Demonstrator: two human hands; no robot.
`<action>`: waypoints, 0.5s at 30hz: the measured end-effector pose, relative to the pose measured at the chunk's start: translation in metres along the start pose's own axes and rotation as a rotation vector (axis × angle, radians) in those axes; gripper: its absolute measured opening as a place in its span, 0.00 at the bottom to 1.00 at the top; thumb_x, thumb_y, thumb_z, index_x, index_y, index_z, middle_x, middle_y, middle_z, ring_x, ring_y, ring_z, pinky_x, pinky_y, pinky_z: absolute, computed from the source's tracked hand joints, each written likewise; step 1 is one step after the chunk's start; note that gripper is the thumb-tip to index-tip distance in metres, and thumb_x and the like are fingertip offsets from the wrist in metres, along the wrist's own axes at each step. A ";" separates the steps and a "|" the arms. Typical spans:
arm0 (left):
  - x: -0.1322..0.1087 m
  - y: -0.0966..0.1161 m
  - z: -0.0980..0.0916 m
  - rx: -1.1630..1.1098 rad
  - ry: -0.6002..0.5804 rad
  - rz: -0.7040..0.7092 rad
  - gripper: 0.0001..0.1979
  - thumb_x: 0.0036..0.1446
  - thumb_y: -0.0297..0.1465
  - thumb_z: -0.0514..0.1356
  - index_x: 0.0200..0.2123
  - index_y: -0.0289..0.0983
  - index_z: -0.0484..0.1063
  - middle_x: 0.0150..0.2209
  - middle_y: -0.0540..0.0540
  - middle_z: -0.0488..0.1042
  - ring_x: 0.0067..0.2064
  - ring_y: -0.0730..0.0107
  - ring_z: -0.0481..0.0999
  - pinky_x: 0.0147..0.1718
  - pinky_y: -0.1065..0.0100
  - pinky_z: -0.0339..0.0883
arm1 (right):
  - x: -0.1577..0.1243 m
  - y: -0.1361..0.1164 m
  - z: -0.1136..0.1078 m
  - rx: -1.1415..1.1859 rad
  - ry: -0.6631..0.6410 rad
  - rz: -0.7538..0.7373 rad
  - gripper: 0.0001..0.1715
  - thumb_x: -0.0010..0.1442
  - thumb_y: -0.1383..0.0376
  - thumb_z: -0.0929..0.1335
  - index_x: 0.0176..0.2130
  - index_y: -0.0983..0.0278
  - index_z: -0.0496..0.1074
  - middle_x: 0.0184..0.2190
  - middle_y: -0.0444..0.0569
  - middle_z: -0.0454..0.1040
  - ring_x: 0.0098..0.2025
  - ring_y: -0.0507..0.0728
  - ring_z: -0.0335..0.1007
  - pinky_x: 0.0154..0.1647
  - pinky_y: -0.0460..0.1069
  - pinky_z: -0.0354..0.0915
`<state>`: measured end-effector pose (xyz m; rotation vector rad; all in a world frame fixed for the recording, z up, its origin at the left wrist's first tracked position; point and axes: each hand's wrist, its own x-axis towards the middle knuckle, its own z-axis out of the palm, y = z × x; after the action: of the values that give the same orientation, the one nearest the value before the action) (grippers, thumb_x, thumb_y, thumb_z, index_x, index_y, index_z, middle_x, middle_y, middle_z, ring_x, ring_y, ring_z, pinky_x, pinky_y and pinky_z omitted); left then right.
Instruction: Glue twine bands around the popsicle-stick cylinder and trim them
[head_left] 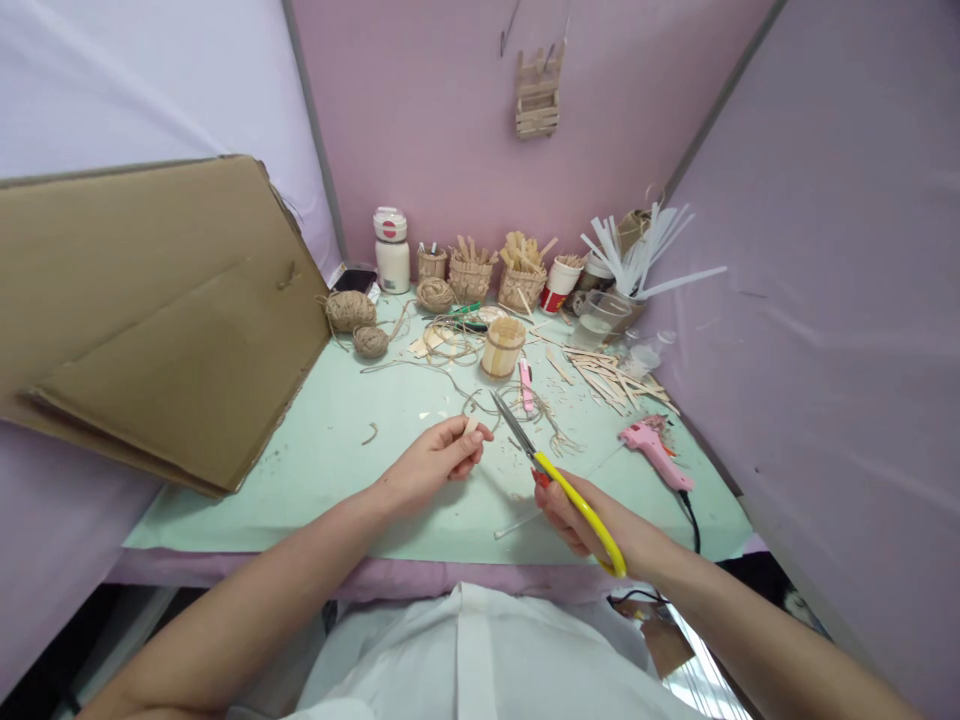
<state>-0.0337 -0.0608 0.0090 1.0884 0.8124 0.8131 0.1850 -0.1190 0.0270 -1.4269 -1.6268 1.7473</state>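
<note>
My right hand (574, 515) grips a pair of scissors (555, 470) with yellow and red handles, the blades pointing up and left. In the fingers of my left hand (442, 450) is a short pale strip, seemingly wood (472, 425); most of it is hidden by the fingers. The scissor tips are close to the left fingertips but apart from them. Beyond the hands stands a small round wooden-slat cup (503, 347) with brown bands. A pink utility knife (526, 385) lies just behind the blades, beside loose twine (517, 400).
A pink glue gun (656, 452) with a black cord lies at right, near scattered wooden sticks (604, 378). Twine balls (351, 311), stick-filled cups (471, 272), a white bottle (392, 255) and white glue sticks (649, 255) line the back. Leaning cardboard (165, 320) blocks the left.
</note>
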 end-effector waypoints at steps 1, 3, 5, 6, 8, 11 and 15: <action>0.000 0.001 0.000 -0.041 -0.001 -0.013 0.18 0.56 0.44 0.59 0.37 0.34 0.70 0.25 0.52 0.63 0.23 0.81 0.56 0.23 0.74 0.49 | 0.000 0.000 0.000 -0.003 0.001 0.003 0.30 0.58 0.37 0.57 0.34 0.61 0.54 0.21 0.35 0.47 0.21 0.47 0.39 0.18 0.44 0.43; 0.001 0.001 -0.001 -0.142 0.003 -0.030 0.19 0.57 0.44 0.57 0.37 0.32 0.73 0.26 0.50 0.65 0.25 0.79 0.59 0.25 0.74 0.53 | 0.001 0.000 0.001 -0.014 0.010 0.001 0.31 0.58 0.37 0.57 0.34 0.61 0.55 0.21 0.35 0.48 0.21 0.47 0.40 0.18 0.43 0.43; 0.002 0.001 -0.002 -0.235 0.019 -0.035 0.18 0.56 0.42 0.57 0.37 0.31 0.75 0.27 0.48 0.66 0.27 0.78 0.61 0.27 0.74 0.56 | 0.001 -0.001 0.002 -0.027 0.030 -0.009 0.31 0.58 0.36 0.57 0.35 0.61 0.56 0.21 0.35 0.48 0.21 0.47 0.40 0.18 0.43 0.44; 0.002 0.001 -0.002 -0.266 0.032 -0.033 0.17 0.56 0.40 0.58 0.36 0.31 0.75 0.27 0.48 0.66 0.28 0.77 0.62 0.28 0.74 0.56 | 0.001 -0.001 0.002 -0.034 0.038 -0.015 0.31 0.58 0.37 0.57 0.35 0.61 0.56 0.21 0.35 0.49 0.22 0.47 0.41 0.19 0.43 0.44; 0.002 0.000 -0.003 -0.309 0.059 -0.019 0.14 0.54 0.38 0.60 0.35 0.31 0.76 0.27 0.48 0.65 0.29 0.77 0.62 0.29 0.75 0.57 | 0.001 0.000 0.003 -0.044 0.045 -0.030 0.30 0.59 0.38 0.57 0.35 0.62 0.57 0.21 0.36 0.49 0.22 0.47 0.41 0.19 0.43 0.45; 0.002 0.000 -0.003 -0.343 0.086 -0.008 0.12 0.53 0.37 0.63 0.34 0.33 0.77 0.27 0.49 0.65 0.30 0.78 0.63 0.31 0.75 0.58 | 0.002 0.001 0.004 -0.077 0.047 -0.050 0.28 0.61 0.40 0.57 0.34 0.62 0.58 0.21 0.36 0.49 0.22 0.47 0.43 0.20 0.43 0.46; 0.002 -0.001 0.000 -0.310 0.158 0.002 0.10 0.50 0.36 0.65 0.32 0.34 0.78 0.32 0.47 0.70 0.34 0.76 0.66 0.35 0.73 0.60 | 0.004 -0.002 0.008 -0.144 0.087 -0.073 0.27 0.62 0.41 0.57 0.33 0.62 0.58 0.21 0.37 0.51 0.22 0.48 0.45 0.20 0.44 0.48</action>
<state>-0.0330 -0.0595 0.0081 0.7567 0.7860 0.9995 0.1763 -0.1198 0.0258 -1.4658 -1.7652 1.5340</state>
